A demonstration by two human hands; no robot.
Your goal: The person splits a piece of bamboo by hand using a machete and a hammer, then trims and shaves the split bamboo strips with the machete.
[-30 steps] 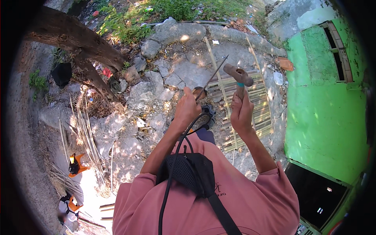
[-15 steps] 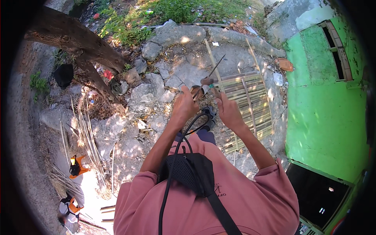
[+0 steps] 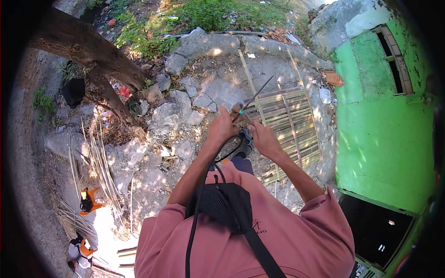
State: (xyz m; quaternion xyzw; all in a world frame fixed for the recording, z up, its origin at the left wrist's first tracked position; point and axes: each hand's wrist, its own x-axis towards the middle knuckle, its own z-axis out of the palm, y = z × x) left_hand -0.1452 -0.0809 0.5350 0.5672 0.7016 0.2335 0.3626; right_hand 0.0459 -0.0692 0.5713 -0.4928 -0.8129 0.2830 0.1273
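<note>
My left hand (image 3: 220, 129) is closed around the lower end of a long, thin, dark pointed rod (image 3: 259, 90), which slants up and to the right. My right hand (image 3: 265, 139) grips the handle of a hammer with a teal band near its head. The hammer's head (image 3: 237, 108) is close to my left thumb, at the lower part of the rod; whether they touch I cannot tell. My left fingers hide the rod's near end. Below my hands a dark shoe (image 3: 248, 135) of mine shows on the ground.
A slatted bamboo panel (image 3: 291, 127) lies ahead to the right, beside a green wall (image 3: 380, 139). Thin bamboo strips (image 3: 103, 167) lie to the left near a tree trunk (image 3: 88, 44). Broken stones (image 3: 169, 111) cover the ground. A black cable (image 3: 196, 222) hangs before my chest.
The hammer's head has come down and slightly left, closer to my left hand. The rod's tip has swung a little right and down. My right hand has dropped slightly.
</note>
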